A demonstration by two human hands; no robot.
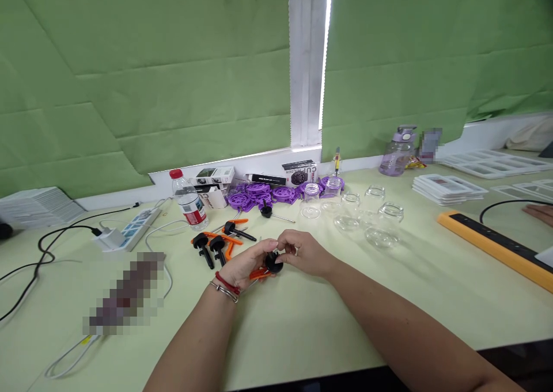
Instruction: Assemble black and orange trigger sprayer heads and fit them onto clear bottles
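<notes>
My left hand (247, 263), with a red band and a silver bracelet at the wrist, is closed around a black round-headed plastic part (273, 263). From the other side, the bent fingers of my right hand (305, 254) pinch at the top of that part. Whatever small piece sits between those fingertips is mostly hidden. Beneath the left hand an orange piece (259, 274) shows, along with a thin metal rod. Just left of my hands lie several black round-headed parts (218, 246) among orange pieces (231, 249). Another black part with a thin metal rod (266, 212) lies behind them.
Purple wheel-shaped parts (259, 195) are heaped at the back, near boxes (299, 173) and a red-capped bottle (189, 202). Clear domed containers (382, 225) stand right. Farther right are an orange-black power strip (496, 245), white frames (449, 189) and another person's hand (539, 212).
</notes>
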